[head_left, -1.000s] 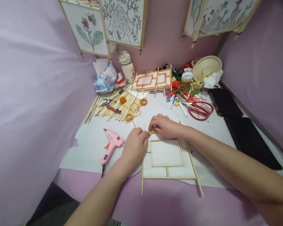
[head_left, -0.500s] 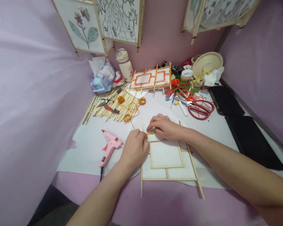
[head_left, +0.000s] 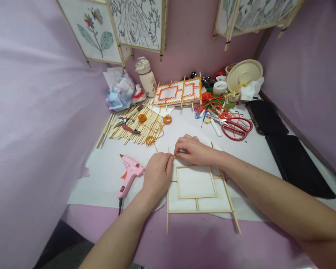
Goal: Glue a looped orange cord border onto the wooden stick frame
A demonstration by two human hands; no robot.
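Note:
A wooden stick frame (head_left: 197,198) with paper panels lies on the white sheet in front of me. My left hand (head_left: 156,175) and my right hand (head_left: 194,150) meet at its top left corner. Both pinch a thin orange cord (head_left: 156,144) against the frame's upper stick. The cord runs back to small orange coils (head_left: 150,140) on a pile of sticks. A pink glue gun (head_left: 129,175) rests just left of my left hand.
Loose wooden sticks (head_left: 134,127) with pliers (head_left: 128,125) lie at the back left. A finished orange-trimmed frame (head_left: 177,92), a bottle (head_left: 145,76), red scissors (head_left: 236,129) and tangled cord stand behind. Black flat objects (head_left: 294,160) occupy the right. Painted panels hang on the wall.
Both hands have shifted slightly left along the frame's top stick, their fingertips now closer together at the corner. The view has tilted up a little.

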